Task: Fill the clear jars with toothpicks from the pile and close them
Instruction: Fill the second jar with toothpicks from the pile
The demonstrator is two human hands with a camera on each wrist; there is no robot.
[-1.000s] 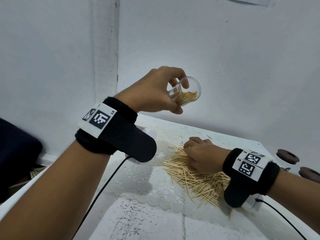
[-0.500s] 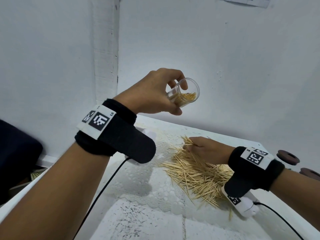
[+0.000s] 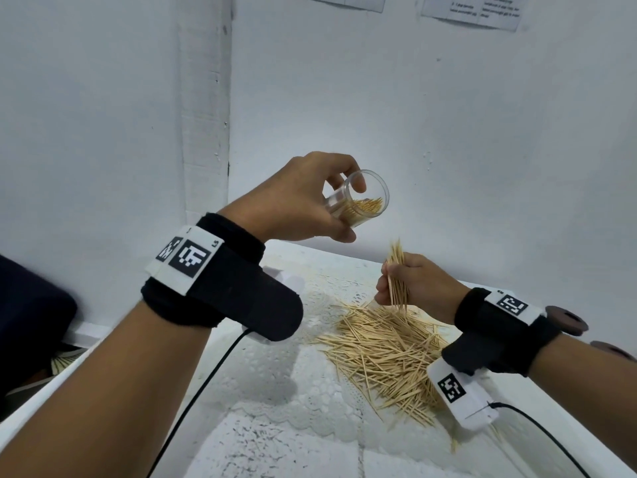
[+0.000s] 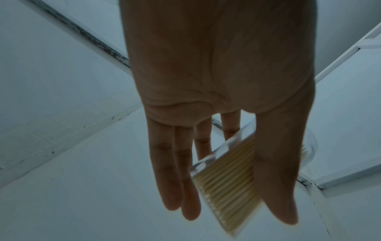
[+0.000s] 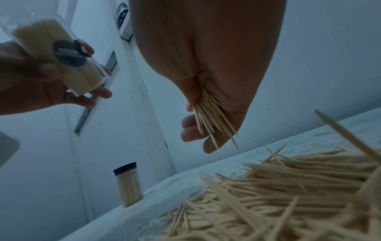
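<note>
My left hand (image 3: pixel 310 198) holds a clear jar (image 3: pixel 362 201) in the air, tilted with its open mouth to the right and partly filled with toothpicks. The same jar (image 4: pixel 226 176) lies between thumb and fingers in the left wrist view. Below and to the right of it, my right hand (image 3: pixel 410 284) grips a bunch of toothpicks (image 3: pixel 396 270), which stands nearly upright just above the pile (image 3: pixel 386 353) on the white table. In the right wrist view the bunch (image 5: pixel 212 117) sticks out of the fist, with the jar (image 5: pixel 62 62) at the upper left.
A closed jar full of toothpicks, with a dark lid (image 5: pixel 128 184), stands at the table's far edge. Two brown lids (image 3: pixel 565 320) lie at the right, behind my right wrist. A lace cloth (image 3: pixel 275 384) covers the table under the pile. White walls stand close behind.
My right hand has closed on a bunch of toothpicks and lifted it off the pile, up toward the jar. The left hand has kept the jar almost still.
</note>
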